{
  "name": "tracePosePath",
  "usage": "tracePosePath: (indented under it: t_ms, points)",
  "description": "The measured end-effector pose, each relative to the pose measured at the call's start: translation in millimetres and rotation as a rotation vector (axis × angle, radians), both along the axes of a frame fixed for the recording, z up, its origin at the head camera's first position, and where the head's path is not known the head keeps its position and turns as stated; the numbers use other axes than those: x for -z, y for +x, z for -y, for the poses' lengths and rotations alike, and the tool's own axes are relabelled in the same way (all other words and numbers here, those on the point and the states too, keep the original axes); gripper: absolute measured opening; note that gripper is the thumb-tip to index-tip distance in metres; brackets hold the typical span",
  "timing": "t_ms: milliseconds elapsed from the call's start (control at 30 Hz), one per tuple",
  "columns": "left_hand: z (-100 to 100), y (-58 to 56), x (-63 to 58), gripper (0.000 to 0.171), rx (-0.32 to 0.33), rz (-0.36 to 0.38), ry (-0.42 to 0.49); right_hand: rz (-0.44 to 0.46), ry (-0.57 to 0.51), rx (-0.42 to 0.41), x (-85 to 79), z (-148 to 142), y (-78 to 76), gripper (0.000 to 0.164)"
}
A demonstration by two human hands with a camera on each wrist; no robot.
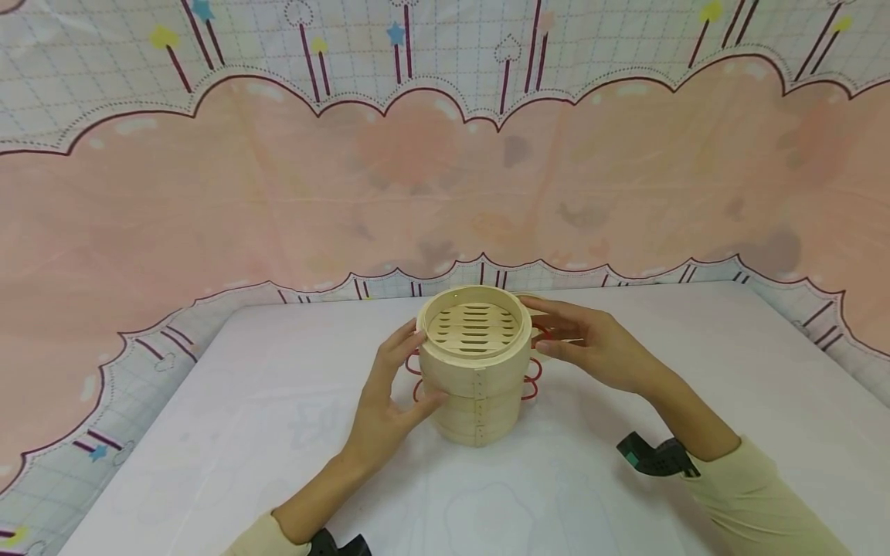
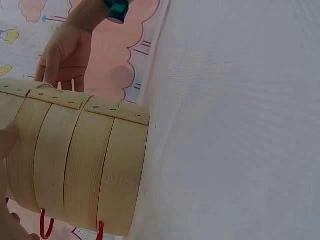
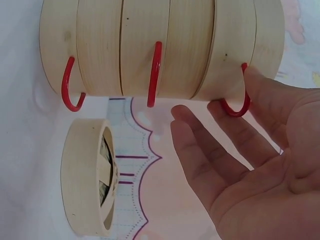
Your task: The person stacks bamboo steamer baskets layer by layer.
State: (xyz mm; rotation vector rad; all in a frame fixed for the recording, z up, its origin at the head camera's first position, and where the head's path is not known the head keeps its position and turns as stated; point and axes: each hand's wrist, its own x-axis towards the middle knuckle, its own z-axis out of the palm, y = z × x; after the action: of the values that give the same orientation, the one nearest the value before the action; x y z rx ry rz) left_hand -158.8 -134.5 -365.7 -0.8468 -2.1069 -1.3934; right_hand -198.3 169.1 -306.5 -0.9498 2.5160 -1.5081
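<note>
A stack of round bamboo steamer baskets (image 1: 480,401) with red loop handles (image 3: 155,75) stands upright on the white table, its slatted top basket uncovered. My left hand (image 1: 382,409) holds it from the left, thumb on the front wall and fingers at the upper left side. On the other side my right hand (image 1: 601,351) has its fingers nearly straight and apart. Its thumb (image 3: 270,95) and index finger lie right at the top red handle, without curling round it. The left wrist view shows the front seam of the stacked rings (image 2: 85,155).
Behind the stack, a separate round bamboo piece (image 3: 80,175) shows in the right wrist view, with crossing strips and something dark inside its rim. A patterned pink cloth (image 1: 417,193) hangs behind the white table (image 1: 243,463).
</note>
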Motion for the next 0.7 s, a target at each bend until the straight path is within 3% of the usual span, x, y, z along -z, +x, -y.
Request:
tracePosePath:
  t_ms: [200,433,700]
  points:
    - [-5.0,8.1,-11.8,0.079,0.003,-0.023,0.008,0.011,0.000,-0.003,-1.4,-0.5,-0.6,0.060]
    - [-2.7,0.3,1.5,0.082,-0.018,-0.001,0.003,0.015,-0.016,-0.012,-1.8,-0.3,-0.6,0.060]
    - [-1.8,-1.7,3.0,0.081,-0.029,-0.020,0.010,-0.003,-0.013,-0.011,-1.5,-0.7,-1.0,0.059]
